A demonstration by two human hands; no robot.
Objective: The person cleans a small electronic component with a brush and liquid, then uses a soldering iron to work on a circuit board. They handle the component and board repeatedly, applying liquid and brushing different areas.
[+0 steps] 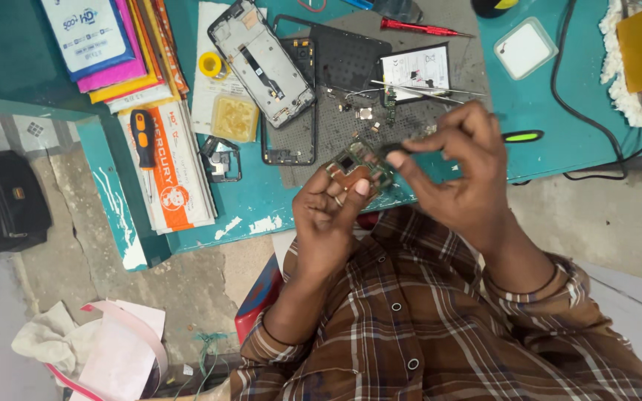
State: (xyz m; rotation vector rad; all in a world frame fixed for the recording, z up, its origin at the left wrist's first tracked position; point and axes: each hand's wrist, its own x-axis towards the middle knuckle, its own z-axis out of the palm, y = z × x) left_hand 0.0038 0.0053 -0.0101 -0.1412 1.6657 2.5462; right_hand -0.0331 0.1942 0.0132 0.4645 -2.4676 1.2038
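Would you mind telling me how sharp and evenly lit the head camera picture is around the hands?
Head view: light is soft and even, no hard shadows; the left hand and right hand are slightly soft, the small circuit board between them hard to read; the grey mat is sharper; edges bend a little from the wide lens.

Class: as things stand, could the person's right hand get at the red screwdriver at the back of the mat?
Probably not at once. The right hand is pinching a tool at the circuit board, which the left hand holds. The red screwdriver lies uncovered on the mat.
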